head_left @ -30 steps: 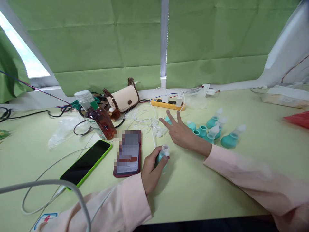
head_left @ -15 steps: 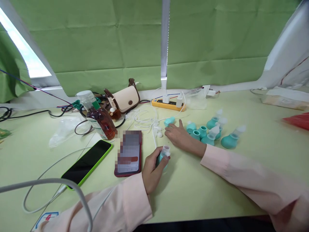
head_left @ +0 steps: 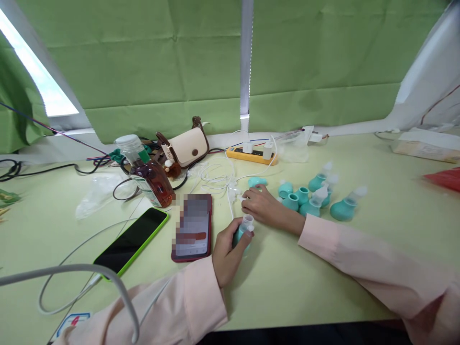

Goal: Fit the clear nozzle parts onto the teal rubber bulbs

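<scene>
My left hand is closed around a teal squeeze bulb with a clear tube, which looks like a nasal aspirator and is held upright with its open tube end on top. My right hand reaches over the table with its fingers bent together. A small white plastic piece shows at its fingertips. Beside these fingers lie several small clear-white pieces. Just beyond the hand a loose teal bulb lies on its side. Several teal bulbs stand to the right, some with clear tips, some with open necks.
A phone in a red case and a green-edged phone lie left of my hands. Behind are a bottle of amber liquid, a cream bag, a yellow power strip and coiled white cables. A grey cable arches across my left sleeve.
My right hand has drawn back from the loose teal bulb, and its fingers have closed at the small white pieces. That bulb has turned slightly. My left hand stays put.
</scene>
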The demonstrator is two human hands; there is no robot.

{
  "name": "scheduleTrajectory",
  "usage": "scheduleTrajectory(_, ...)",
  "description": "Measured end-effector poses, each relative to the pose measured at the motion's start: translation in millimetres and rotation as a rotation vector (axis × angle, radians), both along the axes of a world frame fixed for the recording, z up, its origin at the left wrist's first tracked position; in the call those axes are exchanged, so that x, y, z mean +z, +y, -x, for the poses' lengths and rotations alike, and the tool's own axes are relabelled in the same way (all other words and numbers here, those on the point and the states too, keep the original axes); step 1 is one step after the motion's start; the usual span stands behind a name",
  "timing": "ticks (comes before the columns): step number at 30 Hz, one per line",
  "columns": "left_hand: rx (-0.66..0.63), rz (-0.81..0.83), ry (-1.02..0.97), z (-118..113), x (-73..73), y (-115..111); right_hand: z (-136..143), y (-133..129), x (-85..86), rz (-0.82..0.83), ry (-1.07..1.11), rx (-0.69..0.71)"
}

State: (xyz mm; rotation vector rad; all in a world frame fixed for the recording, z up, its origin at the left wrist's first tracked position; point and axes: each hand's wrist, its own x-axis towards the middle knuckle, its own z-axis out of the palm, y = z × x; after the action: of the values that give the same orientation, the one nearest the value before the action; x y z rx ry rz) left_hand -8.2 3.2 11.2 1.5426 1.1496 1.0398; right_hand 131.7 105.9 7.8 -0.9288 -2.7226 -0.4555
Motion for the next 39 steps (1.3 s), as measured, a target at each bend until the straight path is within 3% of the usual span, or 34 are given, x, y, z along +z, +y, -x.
scheduleTrajectory(3,0.003,0.008,-0.003,0,-0.1,0,-3,-1,4.3,0.016,0.17,0.035)
scheduleTrajectory(6,-0.002,0.014,0.004,0,1.0,0,-7,-8,9.4,0.153,0.551,0.05)
scheduleTrajectory(11,-0.004,0.011,0.008,1,2.6,-1,-7,-25,18.1,0.69,1.135,0.062)
scheduleTrajectory(14,-0.017,0.018,0.029,1,3.5,-1,-8,-32,24.1,1.049,1.241,0.084)
scheduleTrajectory(17,-0.017,0.018,0.032,0,4.7,-1,-9,-34,28.3,1.215,1.239,0.123)
scheduleTrajectory(30,0.034,0.073,-0.163,0,2.8,-3,-9,-37,33.2,1.165,1.2,0.116)
scheduleTrajectory(39,0.044,0.033,-0.122,-1,3.2,-4,-12,-31,29.8,1.104,1.137,0.121)
